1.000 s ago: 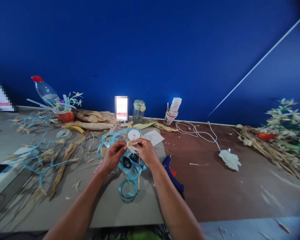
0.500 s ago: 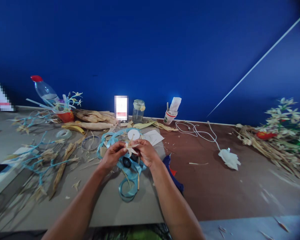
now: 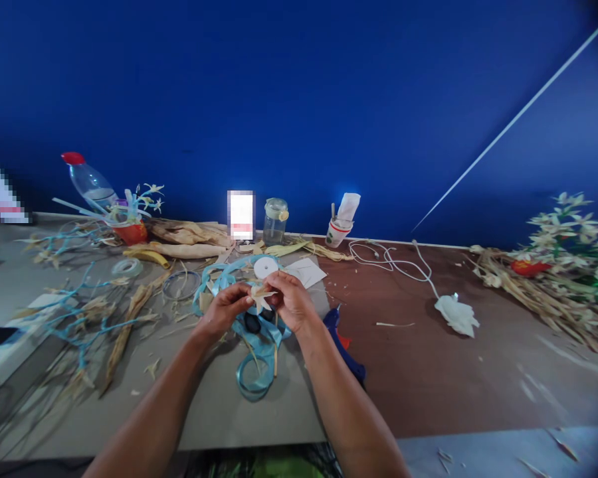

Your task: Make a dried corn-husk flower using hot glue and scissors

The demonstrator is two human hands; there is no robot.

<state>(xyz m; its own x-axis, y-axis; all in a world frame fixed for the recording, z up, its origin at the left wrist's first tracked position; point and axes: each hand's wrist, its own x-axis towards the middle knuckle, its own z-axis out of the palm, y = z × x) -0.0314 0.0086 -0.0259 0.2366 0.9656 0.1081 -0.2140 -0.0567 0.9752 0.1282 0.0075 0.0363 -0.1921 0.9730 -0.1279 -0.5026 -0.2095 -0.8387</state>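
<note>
Between my hands, above the middle of the table, is a small pale flower of dried husk (image 3: pixel 262 299) with pointed petals. My left hand (image 3: pixel 228 307) is closed, pinching the flower's left side between thumb and fingers. On its other side my right hand (image 3: pixel 290 300) grips a petal with its fingertips. Under the hands lies a tangle of light blue ribbon (image 3: pixel 259 382), with dark round things partly hidden in it. A white spool (image 3: pixel 266 267) sits just behind the fingers.
A blue glue gun (image 3: pixel 346 352) lies right of my forearm. To the left are blue-stemmed husk flowers (image 3: pixel 82 322), dried husks (image 3: pixel 189 236) and a tape roll (image 3: pixel 126 267). At the back stand a glass jar (image 3: pixel 276 222) and a paper cup (image 3: pixel 339 232). White cable (image 3: pixel 398 261) runs rightward.
My right fingers have shifted slightly up and over the flower's petals, and the flower is turned a little. My left hand stays nearly in place.
</note>
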